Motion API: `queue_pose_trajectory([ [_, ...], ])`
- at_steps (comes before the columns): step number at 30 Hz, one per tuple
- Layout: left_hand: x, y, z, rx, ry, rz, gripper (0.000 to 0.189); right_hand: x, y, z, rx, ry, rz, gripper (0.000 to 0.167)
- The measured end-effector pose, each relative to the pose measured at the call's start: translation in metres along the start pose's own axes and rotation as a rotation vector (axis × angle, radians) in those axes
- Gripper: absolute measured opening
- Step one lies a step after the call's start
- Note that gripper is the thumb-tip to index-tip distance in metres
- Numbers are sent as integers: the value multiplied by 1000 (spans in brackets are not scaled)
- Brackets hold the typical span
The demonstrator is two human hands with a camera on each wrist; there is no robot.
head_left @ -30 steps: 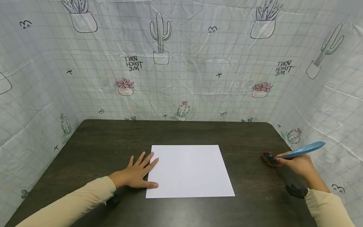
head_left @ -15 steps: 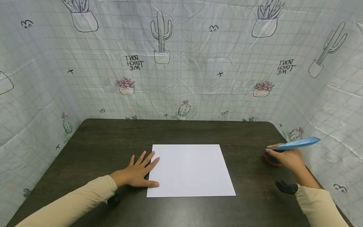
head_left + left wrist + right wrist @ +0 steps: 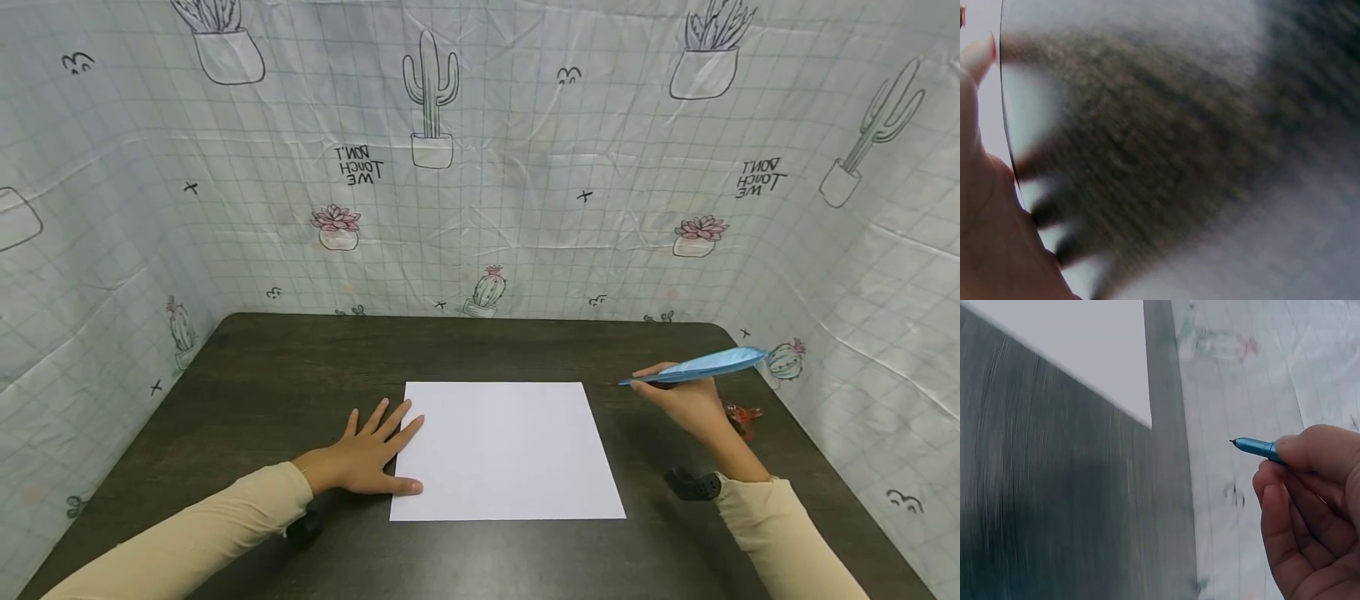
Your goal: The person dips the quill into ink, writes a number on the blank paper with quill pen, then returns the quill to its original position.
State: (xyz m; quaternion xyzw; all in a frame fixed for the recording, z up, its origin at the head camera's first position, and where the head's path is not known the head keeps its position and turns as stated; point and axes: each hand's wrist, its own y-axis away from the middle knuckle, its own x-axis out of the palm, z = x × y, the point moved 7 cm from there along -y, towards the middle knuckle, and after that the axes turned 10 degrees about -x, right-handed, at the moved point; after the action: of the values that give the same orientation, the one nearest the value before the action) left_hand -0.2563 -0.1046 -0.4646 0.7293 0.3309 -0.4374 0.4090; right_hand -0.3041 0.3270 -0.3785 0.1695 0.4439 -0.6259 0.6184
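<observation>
My left hand (image 3: pixel 362 457) lies flat with spread fingers, its fingertips and thumb over the left edge of a blank white sheet of paper (image 3: pixel 510 454). In the left wrist view that hand (image 3: pixel 991 219) shows at the left edge, and the rest is blurred. A blue feather pen (image 3: pixel 712 364) is pinched between the thumb and fingers of my right hand (image 3: pixel 690 406), just right of the paper's far corner. Its teal barrel and dark writing tip (image 3: pixel 1254 446) stick out past the thumb in the right wrist view, apart from the paper (image 3: pixel 1097 350).
Behind my right wrist sits a small red and dark object (image 3: pixel 742 417), partly hidden. The dark wooden table (image 3: pixel 300 358) is bordered on three sides by a white curtain (image 3: pixel 525 167) printed with cacti. Each wrist wears a black device, the right one (image 3: pixel 692 484) showing clearly.
My right hand has lifted the feather pen away from the small red and dark object and carried it left toward the paper. The left hand has stayed on the sheet.
</observation>
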Motion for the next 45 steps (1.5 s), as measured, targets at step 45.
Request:
queue_pose_trajectory([
  [45, 1, -3, 2, -8, 0, -9, 98, 138, -23, 84, 66, -322, 116, 11],
])
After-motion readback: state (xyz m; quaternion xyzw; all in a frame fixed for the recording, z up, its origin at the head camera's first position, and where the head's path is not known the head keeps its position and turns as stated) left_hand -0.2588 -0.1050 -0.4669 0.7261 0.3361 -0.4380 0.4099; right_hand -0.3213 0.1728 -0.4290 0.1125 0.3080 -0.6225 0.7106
